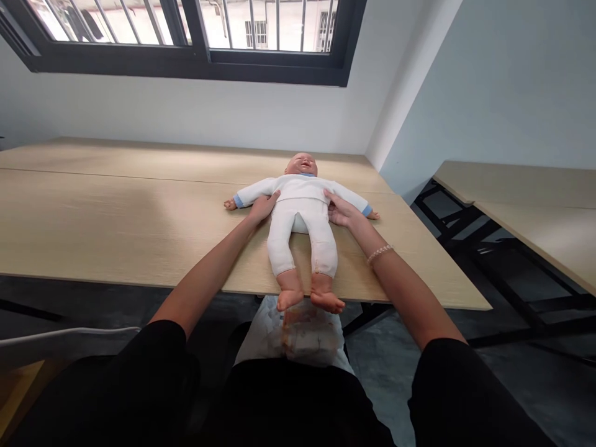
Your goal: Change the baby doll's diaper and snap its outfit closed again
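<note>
A baby doll (302, 211) in a white top and white trousers lies on its back on the wooden table (116, 211), head toward the wall, bare feet over the near edge. My left hand (261, 206) rests against the doll's left side at the waist, fingers stretched along the top's hem. My right hand (341, 211) presses the other side of the waist, fingers extended; a bead bracelet (379, 253) is on that wrist. A white printed cloth or diaper (298, 335) lies on my lap below the doll's feet.
A second wooden table (526, 198) with a black metal frame stands to the right across a gap of grey floor. A dark-framed barred window (195, 37) runs along the wall behind. A pale chair edge (56, 341) shows at lower left.
</note>
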{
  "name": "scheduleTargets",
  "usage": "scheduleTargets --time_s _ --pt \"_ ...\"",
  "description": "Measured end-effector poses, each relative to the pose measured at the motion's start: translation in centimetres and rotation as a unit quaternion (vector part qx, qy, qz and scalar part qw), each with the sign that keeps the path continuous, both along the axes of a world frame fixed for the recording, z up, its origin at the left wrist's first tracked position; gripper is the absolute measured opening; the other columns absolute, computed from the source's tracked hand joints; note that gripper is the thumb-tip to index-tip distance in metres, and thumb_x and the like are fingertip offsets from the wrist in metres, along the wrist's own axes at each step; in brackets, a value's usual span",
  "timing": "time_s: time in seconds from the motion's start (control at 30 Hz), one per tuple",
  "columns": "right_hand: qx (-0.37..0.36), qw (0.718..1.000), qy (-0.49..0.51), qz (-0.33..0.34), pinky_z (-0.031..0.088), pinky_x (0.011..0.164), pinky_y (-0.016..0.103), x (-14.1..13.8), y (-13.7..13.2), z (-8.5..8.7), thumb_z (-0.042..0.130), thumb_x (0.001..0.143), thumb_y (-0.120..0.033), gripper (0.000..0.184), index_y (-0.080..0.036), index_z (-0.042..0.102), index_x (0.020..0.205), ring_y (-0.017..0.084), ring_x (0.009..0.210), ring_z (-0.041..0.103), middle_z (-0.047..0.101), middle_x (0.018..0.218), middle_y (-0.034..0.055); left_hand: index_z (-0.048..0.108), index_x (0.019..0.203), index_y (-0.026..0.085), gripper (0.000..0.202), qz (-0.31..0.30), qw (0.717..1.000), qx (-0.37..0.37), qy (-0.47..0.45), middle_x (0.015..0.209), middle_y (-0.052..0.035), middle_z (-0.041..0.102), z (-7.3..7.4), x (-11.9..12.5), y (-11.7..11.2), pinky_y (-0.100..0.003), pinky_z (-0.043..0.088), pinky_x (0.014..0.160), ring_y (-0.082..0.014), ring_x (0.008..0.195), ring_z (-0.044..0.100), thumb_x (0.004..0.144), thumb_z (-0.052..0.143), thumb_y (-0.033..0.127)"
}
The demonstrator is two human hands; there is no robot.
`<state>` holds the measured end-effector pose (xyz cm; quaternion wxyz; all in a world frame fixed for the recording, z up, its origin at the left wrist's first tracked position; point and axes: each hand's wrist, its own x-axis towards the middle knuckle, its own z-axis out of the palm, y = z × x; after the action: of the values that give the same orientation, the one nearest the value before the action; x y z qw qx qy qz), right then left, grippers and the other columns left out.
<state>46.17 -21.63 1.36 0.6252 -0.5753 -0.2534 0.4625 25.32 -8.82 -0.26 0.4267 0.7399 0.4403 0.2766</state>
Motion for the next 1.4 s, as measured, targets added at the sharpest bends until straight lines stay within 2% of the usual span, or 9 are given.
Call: scheduleTargets --time_s 0.27,0.5,0.6,0.7,0.87,1.0,1.13,1.27,1.4 --pt "-0.024 0.997 -0.008 0.072 0.063 0.076 0.021 -0.1 -4.7 0.3 0.065 0.097 -0.020 0.009 -0.015 0.070 0.103 0.014 0.088 0.073 0.075 0.106 0.0109 0.072 0.085 0.013 0.054 -0.027 0.997 0.029 0.064 0.104 -0.0165 0.078 1.4 -1.3 -1.4 -0.039 0.049 0.101 -0.0362 0.109 0.069 0.099 0.044 0.057" --pt "-0.048 0.980 -0.189 0.036 0.054 0.113 0.045 -3.8 -11.3 0.3 0.074 0.091 -0.035 0.035 -0.018 0.068 0.121 0.027 0.125 0.066 0.068 0.133 0.0111 0.069 0.077 0.018 0.060 -0.035 0.993 0.062 0.089 0.094 -0.0124 0.078 2.1 -5.9 -7.0 -0.038 0.051 0.098 -0.0351 0.106 0.067 0.096 0.042 0.068" --pt "-0.054 0.966 -0.254 0.020 0.047 0.120 0.051 -5.7 -15.9 -0.3 0.073 0.091 -0.045 0.050 -0.022 0.062 0.134 0.030 0.134 0.061 0.064 0.141 0.0109 0.069 0.084 0.018 0.065 -0.037 0.996 0.061 0.057 0.098 -0.0111 0.078 1.4 -8.8 -10.6 -0.039 0.051 0.100 -0.0329 0.105 0.068 0.097 0.036 0.072" --pt "-0.020 0.958 -0.279 0.062 0.047 0.120 0.051 -8.1 -20.1 -1.4 0.064 0.093 -0.057 0.053 -0.027 0.060 0.137 0.030 0.137 0.058 0.063 0.143 0.0083 0.069 0.117 0.020 0.063 -0.044 0.999 0.029 -0.004 0.127 -0.0116 0.073 0.2 -11.0 -14.5 -0.041 0.046 0.111 -0.0318 0.122 0.065 0.096 0.039 0.072" --pt "-0.022 0.937 -0.347 0.039 0.044 0.120 0.054 -12.0 -23.9 -2.6 0.065 0.089 -0.067 0.060 -0.031 0.062 0.137 0.032 0.135 0.058 0.063 0.142 0.0066 0.038 0.157 0.023 0.081 -0.091 0.994 0.014 -0.058 0.156 -0.0152 0.053 -1.0 -12.4 -20.7 -0.048 0.037 0.123 -0.0314 0.146 0.050 0.092 0.059 0.067" --pt "-0.052 0.899 -0.435 -0.007 0.056 0.094 0.047 -13.3 -25.8 -1.8 0.057 0.093 -0.070 0.046 -0.028 0.073 0.107 0.031 0.106 0.070 0.075 0.113 0.0079 0.050 0.147 0.030 0.061 -0.046 0.992 0.100 -0.053 0.151 -0.0113 0.057 -1.9 -13.3 -24.6 -0.050 0.040 0.120 -0.0308 0.141 0.053 0.093 0.065 0.055" --pt "-0.132 0.863 -0.472 0.122 0.052 0.076 0.036 -11.2 -27.6 -1.2 0.043 0.102 -0.064 0.053 -0.022 0.075 0.091 0.025 0.082 0.070 0.076 0.091 0.0077 0.065 0.115 0.024 0.023 -0.013 0.973 0.213 -0.092 0.114 -0.0078 0.070 -4.8 -14.8 -27.3 -0.040 0.054 0.100 -0.0241 0.111 0.066 0.098 0.060 0.039" --pt "-0.212 0.830 -0.472 0.209 0.054 0.086 0.039 -6.8 -28.4 -4.4 0.045 0.098 -0.059 0.050 -0.020 0.076 0.092 0.029 0.090 0.072 0.077 0.097 0.0094 0.066 0.096 0.020 0.021 -0.086 0.986 0.136 -0.036 0.097 -0.0077 0.070 -8.4 -15.4 -28.0 -0.037 0.056 0.092 -0.0232 0.099 0.067 0.099 0.055 0.038" --pt "-0.204 0.882 -0.379 0.194 0.046 0.115 0.051 -5.4 -27.6 -10.7 0.069 0.078 -0.063 0.068 -0.014 0.071 0.124 0.038 0.128 0.062 0.066 0.136 0.0184 0.069 0.114 0.018 0.036 -0.101 0.992 0.032 0.067 0.123 -0.0137 0.069 -10.0 -13.7 -27.4 -0.048 0.047 0.110 -0.0325 0.126 0.059 0.093 0.063 0.047"
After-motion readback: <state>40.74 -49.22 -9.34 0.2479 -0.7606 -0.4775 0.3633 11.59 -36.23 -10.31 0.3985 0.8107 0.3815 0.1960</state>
